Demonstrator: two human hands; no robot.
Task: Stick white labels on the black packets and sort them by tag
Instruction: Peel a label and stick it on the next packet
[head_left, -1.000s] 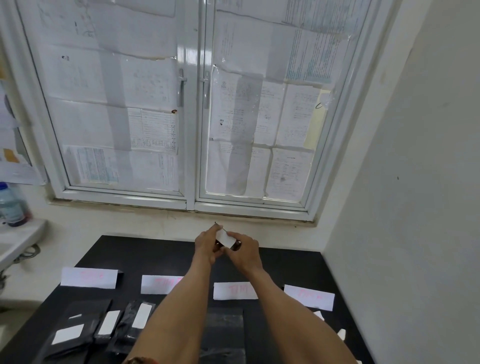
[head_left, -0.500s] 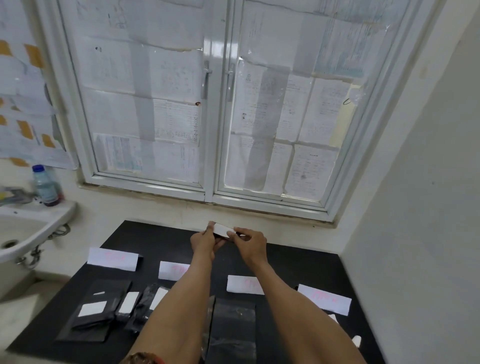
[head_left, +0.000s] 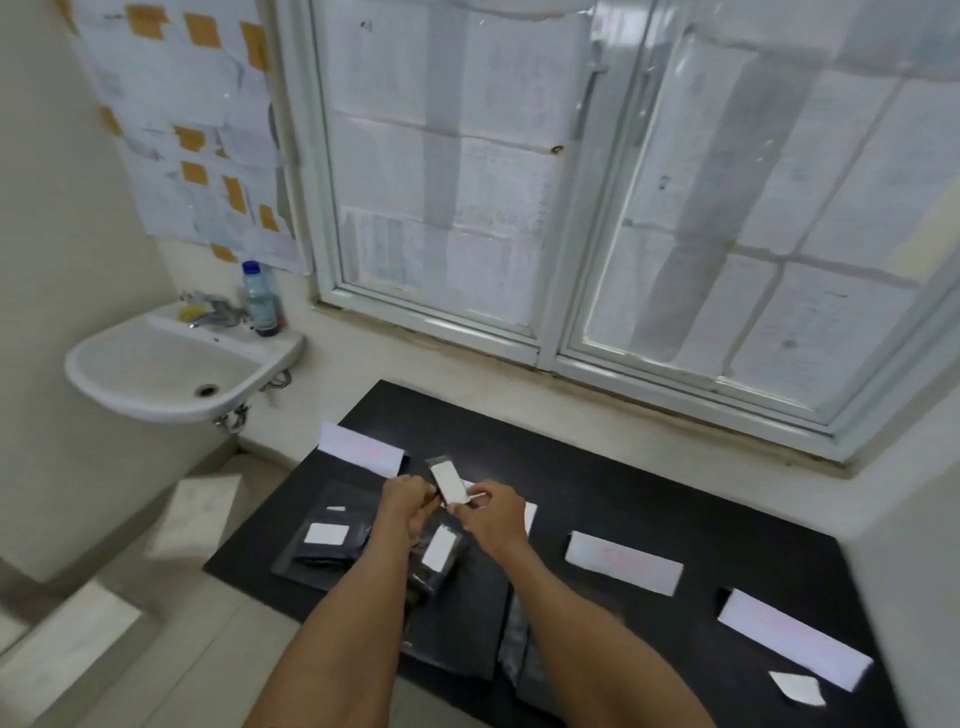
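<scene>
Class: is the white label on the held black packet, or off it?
On: the white label lies flat on the black packet, pinched between left hand and right hand. Whether its lower end is stuck, cannot tell.

A black table (head_left: 649, 499) runs from the middle of the frame down to the lower right. Four white paper tags with faint pink writing lie on it in a slanting row: the far-left tag (head_left: 363, 449), a half-hidden tag (head_left: 529, 512) in the middle, a third tag (head_left: 623, 562) right of centre, and a last tag (head_left: 795, 647) at lower right. Near the table's left edge sits a pile of black packets (head_left: 322, 558), the top one bearing a white label (head_left: 326, 533). Just right of it lies a labelled packet (head_left: 441, 569). Larger black packets (head_left: 462, 639) lie along the near edge. A small white slip (head_left: 797, 688) lies just below the last tag.
</scene>
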